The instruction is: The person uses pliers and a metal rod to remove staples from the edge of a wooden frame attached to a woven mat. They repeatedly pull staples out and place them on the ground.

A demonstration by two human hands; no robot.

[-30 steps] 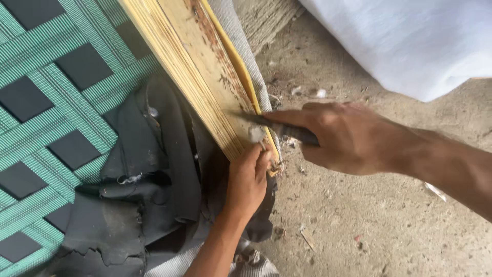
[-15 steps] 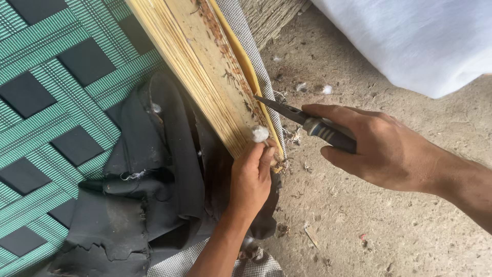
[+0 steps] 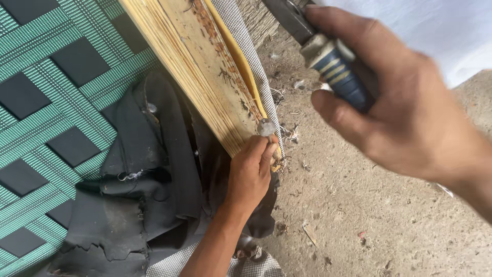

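The right hand [image 3: 405, 107] is raised close to the camera, blurred, its fingers wrapped tight round the dark, banded handle of a knife-like tool [image 3: 328, 56]; the blade runs up out of the top edge, well clear of the wood. Lower and farther off, the left hand [image 3: 251, 172] is closed on the end of a pale wooden frame piece [image 3: 200, 66], thumb and fingers pressing at its corner, where a small whitish tuft [image 3: 265, 126] stands just above the fingertips; what that tuft is made of is too small to tell. The frame piece slants from the top of the view down to that corner; a yellow strip and a grey checked fabric edge [image 3: 241, 36] run along its right side. Torn dark cloth [image 3: 143, 169] hangs loose beside and below the wood, already pulled off it, over green woven webbing [image 3: 46, 77] with dark square gaps. Bits of fibre and scraps lie on the concrete floor [image 3: 369, 220] near the corner, so much of the covering seems stripped already; the yellow strip and checked edge are still on the wood. A white sheet [image 3: 451, 31] fills the far top right.
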